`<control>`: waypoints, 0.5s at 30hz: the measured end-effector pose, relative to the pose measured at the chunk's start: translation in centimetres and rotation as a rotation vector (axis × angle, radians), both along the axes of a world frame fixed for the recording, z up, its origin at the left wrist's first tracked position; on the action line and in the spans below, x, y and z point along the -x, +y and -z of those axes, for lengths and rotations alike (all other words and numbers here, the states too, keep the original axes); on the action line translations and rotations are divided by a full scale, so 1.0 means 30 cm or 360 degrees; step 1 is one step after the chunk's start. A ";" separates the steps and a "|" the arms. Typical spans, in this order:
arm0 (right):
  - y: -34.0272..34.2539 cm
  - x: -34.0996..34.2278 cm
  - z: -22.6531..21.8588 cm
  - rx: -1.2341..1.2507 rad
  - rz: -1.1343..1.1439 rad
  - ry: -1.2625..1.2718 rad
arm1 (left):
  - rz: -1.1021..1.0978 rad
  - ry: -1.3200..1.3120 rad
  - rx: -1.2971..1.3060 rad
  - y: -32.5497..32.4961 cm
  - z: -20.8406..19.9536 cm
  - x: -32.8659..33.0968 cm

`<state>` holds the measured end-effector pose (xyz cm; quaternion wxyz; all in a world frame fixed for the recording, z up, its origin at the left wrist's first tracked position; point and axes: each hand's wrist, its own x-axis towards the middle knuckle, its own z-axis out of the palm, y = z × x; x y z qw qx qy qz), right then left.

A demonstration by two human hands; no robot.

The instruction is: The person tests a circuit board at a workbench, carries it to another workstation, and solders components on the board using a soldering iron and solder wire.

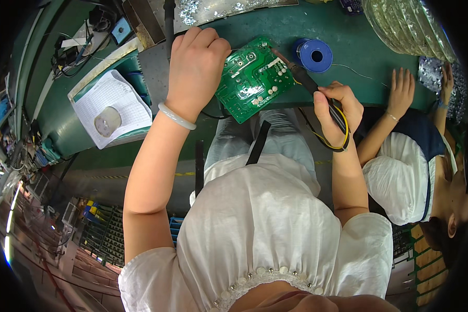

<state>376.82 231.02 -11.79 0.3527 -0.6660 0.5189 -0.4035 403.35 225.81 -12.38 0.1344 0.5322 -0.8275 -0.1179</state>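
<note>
A green circuit board [247,86], its solder joints facing up, lies tilted at the bench's front edge, partly over my lap. My left hand [198,62] is closed at the board's upper left. A thin strand of solder wire [236,50] shows from its fingers above the board; the fingertips are hidden. My right hand [340,112] grips the black handle of a soldering iron [308,80], with a yellow and black cord looped under it. The iron's tip points at the board's upper right edge. Beyond the handle stands a blue spool of solder [316,55], a loose strand trailing right.
At the left, a paper sheet [101,99] lies under a round, pale object [108,121]. A metal tray [213,11] with silvery scraps sits at the back. Flexible ducting [403,23] hangs at far right, near a co-worker's hands [402,91].
</note>
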 end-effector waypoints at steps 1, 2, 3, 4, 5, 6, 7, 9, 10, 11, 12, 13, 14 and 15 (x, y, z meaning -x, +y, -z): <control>-0.006 -0.003 0.009 0.0128 0.0005 -0.0003 | 0.0006 -0.0004 -0.0008 -0.002 0.005 0.000; -0.009 -0.004 0.007 0.0122 0.0004 -0.0003 | 0.0006 -0.0004 -0.0014 -0.003 0.011 0.001; -0.012 -0.006 0.003 0.0074 -0.0012 0.0018 | 0.0000 0.0002 -0.0020 -0.002 0.017 0.001; -0.015 -0.009 0.001 0.0027 -0.0029 0.0040 | -0.0005 0.0008 -0.0023 -0.002 0.021 0.000; -0.018 -0.014 0.005 0.0024 -0.0031 0.0038 | -0.0007 0.0007 -0.0026 -0.002 0.022 -0.002; -0.020 -0.018 0.010 0.0066 -0.0049 0.0062 | -0.0007 0.0014 -0.0033 -0.002 0.024 -0.003; -0.021 -0.020 0.013 0.0109 -0.0067 0.0086 | -0.0006 0.0020 -0.0039 -0.001 0.026 -0.003; -0.024 -0.024 0.013 0.0120 -0.0082 0.0099 | -0.0008 0.0018 -0.0043 0.002 0.028 -0.004; -0.024 -0.027 0.014 0.0132 -0.0097 0.0111 | -0.0009 0.0014 -0.0045 0.004 0.029 -0.006; -0.025 -0.029 0.016 0.0132 -0.0098 0.0110 | -0.0011 0.0013 -0.0045 0.006 0.030 -0.008; -0.027 -0.030 0.017 0.0134 -0.0110 0.0113 | -0.0012 0.0018 -0.0054 0.007 0.032 -0.008; -0.029 -0.030 0.018 0.0136 -0.0121 0.0115 | -0.0012 0.0023 -0.0062 0.008 0.033 -0.008; -0.029 -0.031 0.017 0.0136 -0.0123 0.0116 | -0.0014 0.0024 -0.0062 0.010 0.035 -0.008; -0.030 -0.033 0.017 0.0131 -0.0127 0.0134 | -0.0021 0.0024 -0.0058 0.011 0.035 -0.008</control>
